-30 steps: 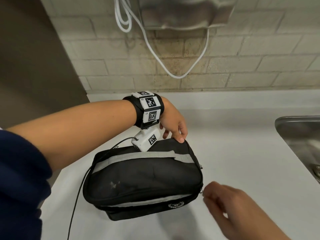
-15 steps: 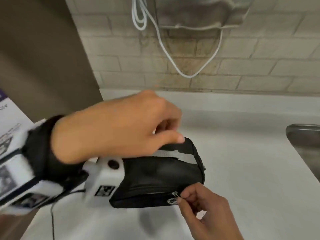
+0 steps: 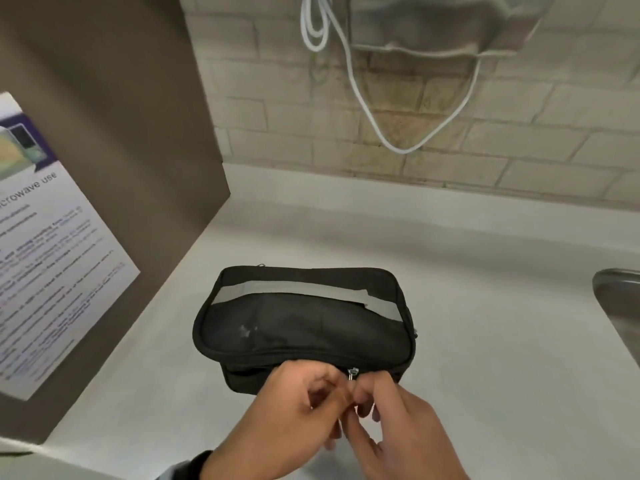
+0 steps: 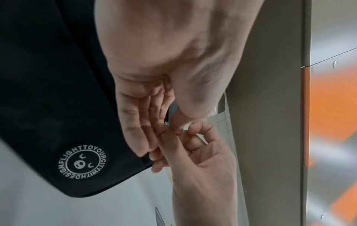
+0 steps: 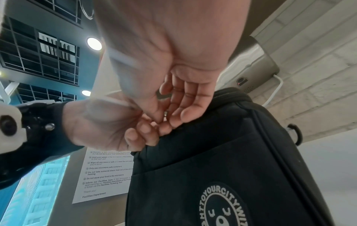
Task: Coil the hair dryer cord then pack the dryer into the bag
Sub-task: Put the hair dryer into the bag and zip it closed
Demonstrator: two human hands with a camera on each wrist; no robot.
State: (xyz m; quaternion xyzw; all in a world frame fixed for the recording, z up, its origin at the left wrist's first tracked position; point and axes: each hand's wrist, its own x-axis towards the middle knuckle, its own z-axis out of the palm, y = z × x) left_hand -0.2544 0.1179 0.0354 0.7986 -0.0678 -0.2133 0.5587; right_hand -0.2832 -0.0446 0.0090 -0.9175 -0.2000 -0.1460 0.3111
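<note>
A black zip bag (image 3: 304, 323) with a grey strap lies on the white counter (image 3: 502, 358); its round logo shows in the left wrist view (image 4: 83, 162). The lid is down, and no hair dryer or cord shows anywhere. My left hand (image 3: 332, 400) and right hand (image 3: 367, 400) meet at the middle of the bag's near side. Both pinch at the metal zipper pull (image 3: 352, 374) with thumb and forefinger. In the right wrist view the bag (image 5: 212, 168) fills the lower right, and the right hand (image 5: 164, 120) touches the left hand (image 5: 142, 126) over the zip.
A steel sink (image 3: 616, 299) sits at the right edge of the counter. A brown panel with a printed notice (image 3: 52, 254) stands on the left. On the brick wall behind hang a white cable (image 3: 398, 143) and a steel wall unit (image 3: 433, 22).
My left hand has left the bag's far top edge and come to the near side. My right hand has moved from the bag's right corner to the front middle, at the zipper.
</note>
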